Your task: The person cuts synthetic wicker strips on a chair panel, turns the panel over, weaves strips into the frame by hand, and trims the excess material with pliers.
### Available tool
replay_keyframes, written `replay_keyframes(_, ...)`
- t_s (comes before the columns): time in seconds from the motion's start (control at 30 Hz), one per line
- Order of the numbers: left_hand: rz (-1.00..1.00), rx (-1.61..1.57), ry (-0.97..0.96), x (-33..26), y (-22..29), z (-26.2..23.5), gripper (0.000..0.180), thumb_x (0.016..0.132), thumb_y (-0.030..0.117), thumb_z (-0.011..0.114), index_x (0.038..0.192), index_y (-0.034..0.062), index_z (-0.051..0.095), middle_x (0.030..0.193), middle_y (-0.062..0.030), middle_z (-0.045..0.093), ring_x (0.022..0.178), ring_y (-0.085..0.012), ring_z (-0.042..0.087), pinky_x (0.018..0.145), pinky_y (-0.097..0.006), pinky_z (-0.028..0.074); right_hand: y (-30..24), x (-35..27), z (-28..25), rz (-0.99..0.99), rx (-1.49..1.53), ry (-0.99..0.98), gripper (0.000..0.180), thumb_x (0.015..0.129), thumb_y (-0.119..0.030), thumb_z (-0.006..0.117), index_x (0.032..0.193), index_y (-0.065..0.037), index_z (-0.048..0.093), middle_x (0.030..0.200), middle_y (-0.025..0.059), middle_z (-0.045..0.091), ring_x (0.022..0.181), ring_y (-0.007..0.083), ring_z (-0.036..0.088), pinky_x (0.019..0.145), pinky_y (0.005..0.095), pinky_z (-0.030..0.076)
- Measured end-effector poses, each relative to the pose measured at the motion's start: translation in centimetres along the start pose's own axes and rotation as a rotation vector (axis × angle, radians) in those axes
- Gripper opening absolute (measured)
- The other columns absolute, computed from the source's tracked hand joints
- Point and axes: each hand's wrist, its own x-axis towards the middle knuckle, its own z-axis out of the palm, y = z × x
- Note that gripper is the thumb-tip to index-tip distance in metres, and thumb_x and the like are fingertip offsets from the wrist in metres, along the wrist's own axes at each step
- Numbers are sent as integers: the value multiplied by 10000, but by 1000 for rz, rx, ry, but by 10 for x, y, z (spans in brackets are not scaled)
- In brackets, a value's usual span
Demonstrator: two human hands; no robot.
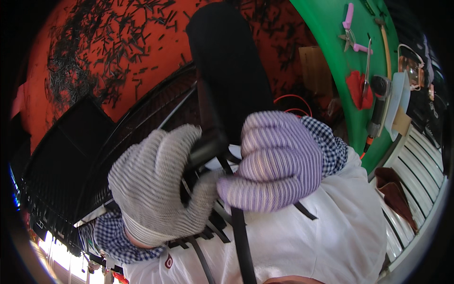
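Note:
My left hand [151, 184], in a grey striped glove, curls its fingers and thumb about a dark blurred bar [206, 152]. Beside it my right hand [279, 163], in a purple striped glove, is closed with its thumb pressed against the fingers. A flat black strip [242, 246] comes out from under that thumb and hangs down over my white shirt. The exact grip is hidden behind the gloves. More short strip ends [217, 232] stick out below my left hand. Behind both hands lies a dark frame with thin ribs [156, 106], partly covered.
Black woven panels [66, 146] stand at left. A dark rounded shape [227, 61] rises ahead. Black scraps litter the red floor [156, 49]. Pink-handled cutters [349, 33], a red cloth [358, 90] and a power tool [377, 113] lie on the green table [331, 28]. A white slatted seat [418, 161] is at right.

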Motion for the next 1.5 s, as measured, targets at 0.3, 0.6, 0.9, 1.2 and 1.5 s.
replay_keyframes(0.3, 14, 129, 21, 2, -8, 2, 424, 829, 456, 663, 1030, 83, 680, 710, -52, 567, 557, -224, 556, 526, -373, 456, 9, 5, 6, 59, 144, 44, 190, 838, -140, 738, 1006, -51, 729, 762, 2, 550, 580, 140, 500, 505, 308, 404)
replay_keyframes(0.6, -15, 144, -19, 1, -12, -3, 416, 787, 421, 693, 1006, 68, 674, 751, -87, 600, 624, -276, 596, 563, -408, 466, 15, 10, 23, 13, -5, 75, 271, 769, -215, 689, 1009, -103, 745, 781, -32, 556, 632, 145, 564, 538, 322, 445)
replay_keyframes(0.9, -65, 264, 26, 4, -1, 8, 410, 820, 452, 641, 989, 81, 680, 800, -101, 626, 683, -310, 626, 593, -434, 476, 17, 10, 8, -2, 8, -33, 282, 853, -168, 725, 1113, -59, 734, 791, -18, 537, 601, 131, 463, 499, 315, 338)
replay_keyframes(1.2, 72, 331, 195, -5, -12, 17, 365, 830, 408, 670, 1021, 98, 692, 770, -67, 624, 608, -251, 595, 556, -398, 465, 4, -2, 11, 24, 26, -21, 341, 835, -177, 658, 1140, -24, 679, 907, 70, 625, 764, 237, 614, 639, 381, 492)
replay_keyframes(1.5, -21, 231, 225, 20, -19, -5, 128, 915, 124, 693, 982, 15, 684, 794, -142, 671, 713, -246, 687, 691, -313, 526, 30, -7, -3, 637, 206, 258, 501, 892, 45, 687, 1365, -10, 531, 1176, 67, 616, 935, 125, 616, 833, 256, 511)
